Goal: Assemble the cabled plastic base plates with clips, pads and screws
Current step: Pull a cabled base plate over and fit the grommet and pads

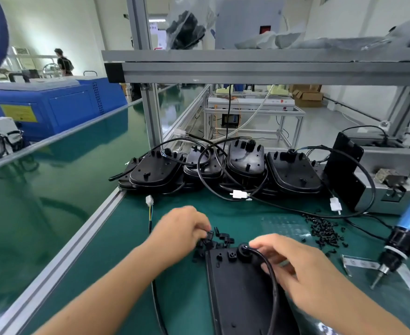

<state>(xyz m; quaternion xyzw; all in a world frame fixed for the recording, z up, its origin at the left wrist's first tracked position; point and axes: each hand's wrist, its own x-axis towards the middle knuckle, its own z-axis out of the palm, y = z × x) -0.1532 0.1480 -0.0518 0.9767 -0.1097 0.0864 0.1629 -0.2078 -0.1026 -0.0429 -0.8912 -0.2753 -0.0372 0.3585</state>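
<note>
The single head view looks forward and down from close above the hands [235, 252]. It faces across the bench [131, 238] beyond them.

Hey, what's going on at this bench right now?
A person is assembling a black base plate on the green bench. The left hand pinches a small black clip from a pile; the right hand rests on the plate's cable. More cabled plates wait behind.
</note>
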